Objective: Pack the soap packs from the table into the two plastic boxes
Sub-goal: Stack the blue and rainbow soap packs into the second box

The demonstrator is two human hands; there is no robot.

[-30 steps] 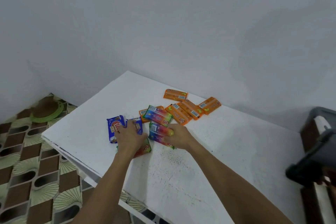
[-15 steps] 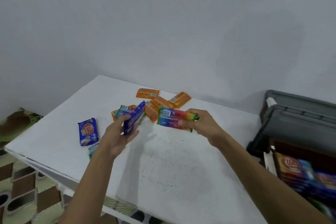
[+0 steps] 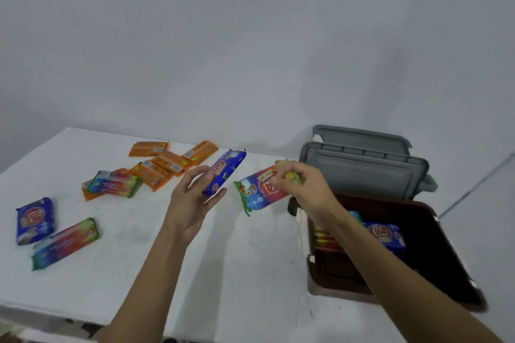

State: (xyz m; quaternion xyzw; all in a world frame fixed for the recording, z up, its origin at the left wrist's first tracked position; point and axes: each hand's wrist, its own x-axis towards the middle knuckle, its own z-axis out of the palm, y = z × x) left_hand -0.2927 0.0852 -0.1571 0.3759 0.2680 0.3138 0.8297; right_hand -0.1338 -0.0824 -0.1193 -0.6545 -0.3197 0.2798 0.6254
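My left hand holds a blue soap pack above the white table, fingers and thumb around its lower end. My right hand pinches a rainbow soap pack by its right end, just left of the dark brown plastic box. Inside that box lie a blue pack and stacked packs by its left wall. On the table lie several orange packs, two rainbow packs and another blue pack.
Two grey lids stand behind the box against the wall. The box sits beyond the table's right edge. The table's near edge runs along the bottom left. A second box is not in view.
Both hands lifted a pack each from the pile and carried them rightward toward the box; my view swung right, bringing the open box fully into sight.
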